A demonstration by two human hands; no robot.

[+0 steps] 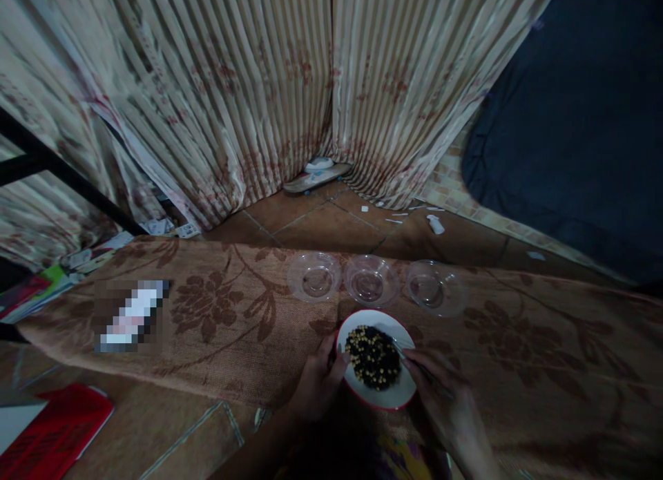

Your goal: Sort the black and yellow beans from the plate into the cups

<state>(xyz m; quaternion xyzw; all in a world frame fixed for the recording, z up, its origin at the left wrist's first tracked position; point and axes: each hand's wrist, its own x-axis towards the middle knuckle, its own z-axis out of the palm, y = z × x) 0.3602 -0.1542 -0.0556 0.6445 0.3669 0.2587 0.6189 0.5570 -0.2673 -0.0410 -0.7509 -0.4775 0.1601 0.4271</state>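
A white bowl with a red rim [396, 396] holds a heap of mixed black and yellow beans or kernels [373, 358]. Its left edge is gripped by my left hand [322, 376], thumb over the rim. My right hand [445, 390] is closed on a thin metal utensil [402, 344], whose tip rests at the right side of the heap; whether it is a spoon or a fork is unclear. Just beyond the bowl, three clear plastic bowls stand in a row: a left one [315, 278], a middle one [370, 281] and a right one [435, 287].
A brown flowered cloth [222, 356] covers the long table. At its left lies a blurred-out phone-like object [132, 316]. Beyond, a skateboard [318, 179] and scraps lie on the tiled floor by striped curtains [280, 86]. A red bag [67, 432] is at lower left.
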